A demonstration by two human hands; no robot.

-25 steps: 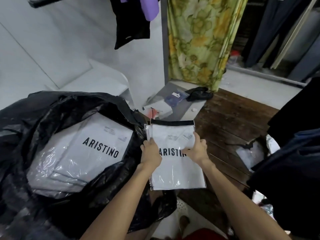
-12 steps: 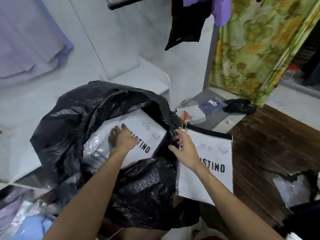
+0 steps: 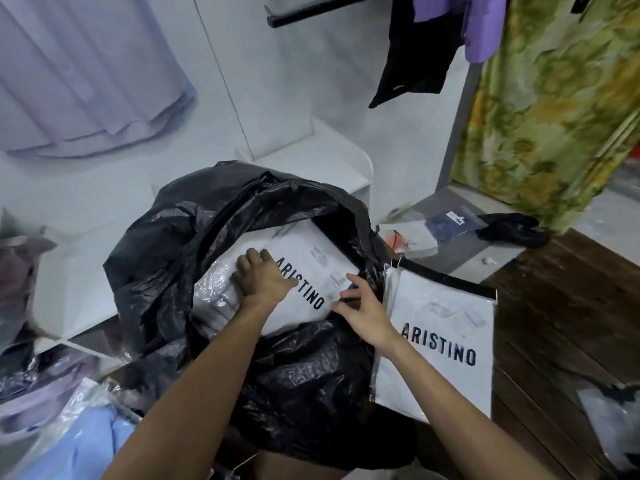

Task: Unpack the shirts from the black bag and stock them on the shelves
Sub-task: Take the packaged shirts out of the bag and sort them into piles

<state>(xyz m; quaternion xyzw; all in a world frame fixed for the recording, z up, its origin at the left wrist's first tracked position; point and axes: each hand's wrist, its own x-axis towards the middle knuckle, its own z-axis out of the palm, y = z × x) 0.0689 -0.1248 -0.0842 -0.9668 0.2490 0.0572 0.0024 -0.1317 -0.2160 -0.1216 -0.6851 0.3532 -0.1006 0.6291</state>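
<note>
The left hand [image 3: 260, 280] is lying flat, fingers relaxed, on a packaged shirt [image 3: 304, 271] inside the black bag [image 3: 194, 244] at centre frame. The right hand [image 3: 363, 311] is reaching open-fingered for that pack's corner, gripping nothing. At three o'clock another pack [image 3: 440, 344] is standing already unpacked; shelving is looking undone.

Two packaged shirts [image 3: 304, 271] [image 3: 440, 341], one black bag [image 3: 304, 386], two hands [image 3: 263, 278] [image 3: 363, 313]

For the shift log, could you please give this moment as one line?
left hand on packaged shirt in black bag | right hand at bag rim | second pack outside
</note>
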